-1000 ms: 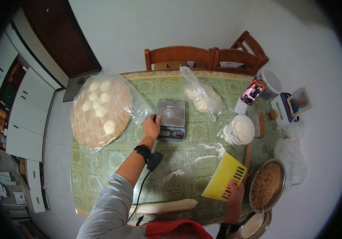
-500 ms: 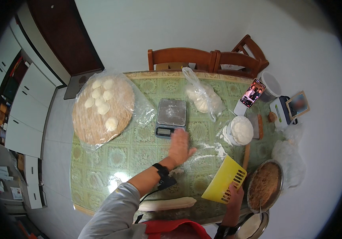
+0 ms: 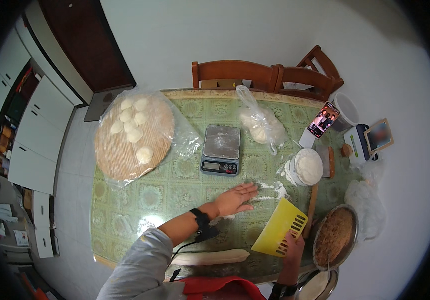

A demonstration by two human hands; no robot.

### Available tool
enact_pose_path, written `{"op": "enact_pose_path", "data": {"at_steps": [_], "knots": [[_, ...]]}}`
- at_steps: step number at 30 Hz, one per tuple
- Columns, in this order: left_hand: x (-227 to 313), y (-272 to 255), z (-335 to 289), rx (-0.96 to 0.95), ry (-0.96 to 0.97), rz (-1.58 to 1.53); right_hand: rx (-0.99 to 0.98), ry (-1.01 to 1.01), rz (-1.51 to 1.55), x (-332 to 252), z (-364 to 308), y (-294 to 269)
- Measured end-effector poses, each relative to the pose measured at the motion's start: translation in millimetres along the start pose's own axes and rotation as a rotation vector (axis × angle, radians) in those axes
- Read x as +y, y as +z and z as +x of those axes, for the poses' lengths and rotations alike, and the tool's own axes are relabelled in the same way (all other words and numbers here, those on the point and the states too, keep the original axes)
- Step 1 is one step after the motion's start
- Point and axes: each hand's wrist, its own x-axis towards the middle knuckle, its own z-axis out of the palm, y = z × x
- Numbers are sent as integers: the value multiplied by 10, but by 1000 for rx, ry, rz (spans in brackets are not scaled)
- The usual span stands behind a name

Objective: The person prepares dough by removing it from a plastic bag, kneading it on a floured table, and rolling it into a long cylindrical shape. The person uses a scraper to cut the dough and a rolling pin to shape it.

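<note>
My left hand (image 3: 235, 199) lies palm down, fingers stretched out, at the edge of the flour (image 3: 271, 189) scattered on the green patterned tablecloth (image 3: 175, 187). It holds nothing. In my right hand (image 3: 293, 246) is a yellow plastic scraper (image 3: 276, 226), gripped by its slotted edge and tilted over the table. Just beyond my left hand is a grey kitchen scale (image 3: 221, 150), its plate dusted with flour. A long roll of dough (image 3: 210, 257) lies along the near edge, in front of me.
Dough pieces (image 3: 135, 135) sit under plastic on a round wooden board (image 3: 112, 162) at left. Bagged dough (image 3: 261, 125) lies at the back. On the right are a flour tub (image 3: 307, 167), a propped phone (image 3: 323, 120), a rolling pin (image 3: 311, 210) and a bowl of brown filling (image 3: 334, 236).
My left hand has moved from the scale's front edge toward me and slightly right, down to the floured cloth. My right hand still holds the scraper in nearly the same place.
</note>
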Motion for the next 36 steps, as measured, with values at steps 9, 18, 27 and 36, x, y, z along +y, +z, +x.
{"op": "enact_pose_path", "data": {"at_steps": [9,18,27,36], "knots": [[5,-38,-128,92,-268,359,21,52,-55,32,24,1],[123,-141,-196,399,-333,181,20,8,5,82,42,0],[-137,-455,-261,427,-386,493,12,26,-13,71,57,-29],[-152,-439,-150,241,-372,773,4,-6,38,81,70,-23]]}}
